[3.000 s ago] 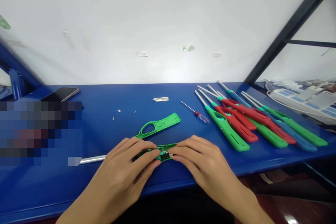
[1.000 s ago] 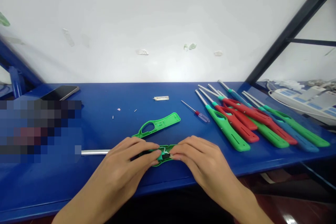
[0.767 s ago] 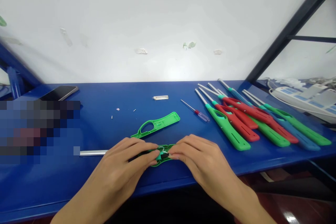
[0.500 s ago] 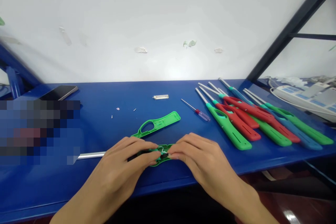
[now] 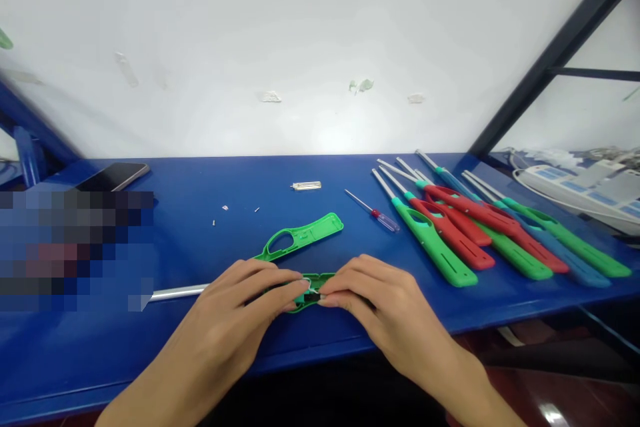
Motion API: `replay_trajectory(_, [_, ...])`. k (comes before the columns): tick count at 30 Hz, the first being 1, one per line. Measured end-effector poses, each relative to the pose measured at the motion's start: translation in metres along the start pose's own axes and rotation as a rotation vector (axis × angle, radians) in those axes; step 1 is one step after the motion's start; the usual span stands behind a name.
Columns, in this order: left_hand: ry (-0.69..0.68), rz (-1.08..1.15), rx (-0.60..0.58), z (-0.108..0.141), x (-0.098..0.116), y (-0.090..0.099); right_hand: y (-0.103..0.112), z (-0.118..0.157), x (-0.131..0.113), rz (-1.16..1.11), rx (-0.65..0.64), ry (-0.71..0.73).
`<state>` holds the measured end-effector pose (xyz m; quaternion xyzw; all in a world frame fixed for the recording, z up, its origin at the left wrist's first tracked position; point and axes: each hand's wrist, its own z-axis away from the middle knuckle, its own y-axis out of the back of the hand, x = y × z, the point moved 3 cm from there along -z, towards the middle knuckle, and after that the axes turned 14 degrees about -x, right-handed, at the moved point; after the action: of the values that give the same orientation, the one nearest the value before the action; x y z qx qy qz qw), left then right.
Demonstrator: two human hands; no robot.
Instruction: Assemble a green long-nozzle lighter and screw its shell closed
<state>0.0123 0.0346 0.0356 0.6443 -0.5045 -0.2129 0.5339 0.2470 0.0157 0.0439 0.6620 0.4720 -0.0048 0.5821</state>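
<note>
Head view, two hands (image 5: pixel 220 327) (image 5: pixel 390 310), grip holding one opened green lighter (image 5: pixel 309 297), one screwdriver (image 5: pixel 384 219)

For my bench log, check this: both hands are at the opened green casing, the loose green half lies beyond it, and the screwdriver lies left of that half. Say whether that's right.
Wrong on the screwdriver: the head view shows it right of the loose green half. The rest stands: left hand and right hand are at the opened green casing, with that half beyond it.
</note>
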Motion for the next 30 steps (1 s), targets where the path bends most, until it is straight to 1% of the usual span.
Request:
replay_trajectory(3, [0.007,-0.003,0.006,-0.0008,-0.0010,-0.0009,-0.0002,-0.0004,0.0002,-0.014,0.007,-0.029])
replay_trajectory(7, [0.031,0.029,0.012,-0.0046,0.0007,0.0027,-0.0008,-0.0010,-0.0001,-0.025,0.011,-0.050])
replay_trajectory(12, [0.049,0.082,0.013,-0.0045,0.0035,0.0087,0.0012,-0.0011,-0.0020,-0.033,0.027,-0.017])
replay_trajectory(16, [0.045,0.122,0.017,-0.0050,0.0020,0.0080,0.0022,-0.0007,-0.0031,-0.025,0.028,0.002])
replay_trajectory(19, [0.061,0.097,0.021,-0.0058,-0.0004,0.0053,0.0005,0.0002,-0.0027,-0.003,0.026,-0.002])
replay_trajectory(23, [0.083,0.052,-0.015,-0.0063,-0.0010,0.0023,-0.0025,0.0021,-0.0018,0.022,0.006,-0.020])
replay_trajectory(27, [0.138,0.045,-0.035,-0.0079,0.0017,0.0036,-0.0032,0.0033,-0.0019,0.040,-0.002,-0.024])
replay_trajectory(30, [0.152,0.029,-0.035,-0.0087,0.0043,0.0043,-0.0032,0.0037,-0.0019,0.040,0.001,-0.026])
